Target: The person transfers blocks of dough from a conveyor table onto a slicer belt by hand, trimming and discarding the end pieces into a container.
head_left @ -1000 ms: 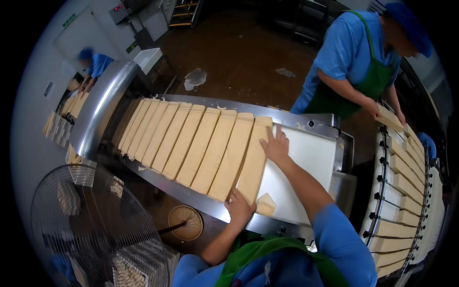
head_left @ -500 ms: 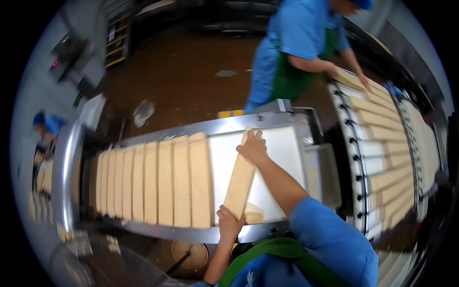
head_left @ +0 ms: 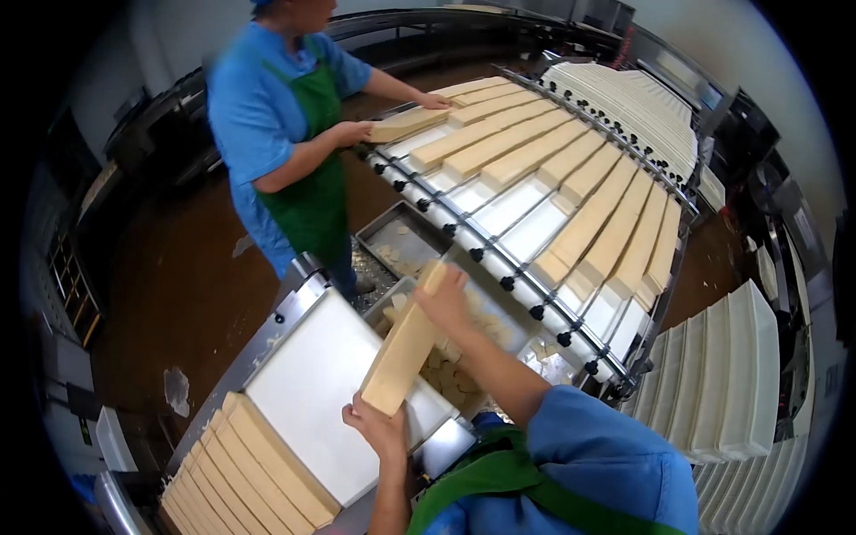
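A long, flat, pale yellow slab (head_left: 401, 349), like dough or pressed cake, is held up at a tilt between my two hands. My left hand (head_left: 379, 428) closes around its near end, and my right hand (head_left: 443, 308) grips it near the far end. Beneath and beside it are the white surface of the conveyor (head_left: 312, 383) and a bin of broken pale scraps (head_left: 450, 379). More slabs of the same kind (head_left: 267, 455) lie side by side at the lower left of the conveyor.
Ahead right, a belt table (head_left: 499, 209) with black knobs along its edge carries several slabs (head_left: 615, 214). A co-worker (head_left: 285, 134) in blue with a green apron holds another slab at its far side. A metal tray (head_left: 401, 236) sits between. Stacked white trays (head_left: 722, 374) stand right.
My hands have lifted the slab off the white conveyor. The view has turned right toward the belt table, and the small loose pieces beside the slab are out of sight.
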### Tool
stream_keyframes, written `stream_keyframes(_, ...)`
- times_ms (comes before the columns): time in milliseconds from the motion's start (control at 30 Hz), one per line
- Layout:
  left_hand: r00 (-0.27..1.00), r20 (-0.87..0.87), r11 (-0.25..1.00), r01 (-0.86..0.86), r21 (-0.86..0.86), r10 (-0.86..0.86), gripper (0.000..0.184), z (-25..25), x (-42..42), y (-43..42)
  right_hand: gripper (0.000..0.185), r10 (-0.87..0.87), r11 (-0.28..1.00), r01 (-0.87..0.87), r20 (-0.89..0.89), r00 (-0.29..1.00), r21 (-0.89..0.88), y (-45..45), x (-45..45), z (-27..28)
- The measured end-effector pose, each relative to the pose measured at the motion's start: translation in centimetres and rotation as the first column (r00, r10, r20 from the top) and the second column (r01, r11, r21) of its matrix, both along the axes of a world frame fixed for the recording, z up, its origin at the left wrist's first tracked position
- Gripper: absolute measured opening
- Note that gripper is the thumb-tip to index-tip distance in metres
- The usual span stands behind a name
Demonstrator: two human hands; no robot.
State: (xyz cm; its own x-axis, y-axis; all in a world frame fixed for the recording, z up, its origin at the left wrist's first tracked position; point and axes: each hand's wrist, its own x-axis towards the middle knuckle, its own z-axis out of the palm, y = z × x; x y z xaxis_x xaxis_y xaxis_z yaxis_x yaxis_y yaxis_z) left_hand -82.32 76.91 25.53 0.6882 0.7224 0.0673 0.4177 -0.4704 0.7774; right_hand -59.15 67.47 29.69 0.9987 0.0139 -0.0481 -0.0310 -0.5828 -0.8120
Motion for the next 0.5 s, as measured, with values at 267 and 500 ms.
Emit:
stream_keyframes(267, 0.925, 0.225, 0.952, 0.297, 0.07, -0.305, 0.072, 5.9, 12.9, -8.0, 0.075, -0.271, 0.943, 0.266, 0.005, 0.963, -0.198, -15.6, 11.9, 4.1)
stream_keyframes(500, 0.814, 0.238, 0.842, 0.538, 0.034, -0.53, 0.071, 7.3, 20.3, -10.6, 0.057, -0.161, 0.793, 0.059, -0.115, 0.98, -0.606, -25.1, 22.6, 1.0)
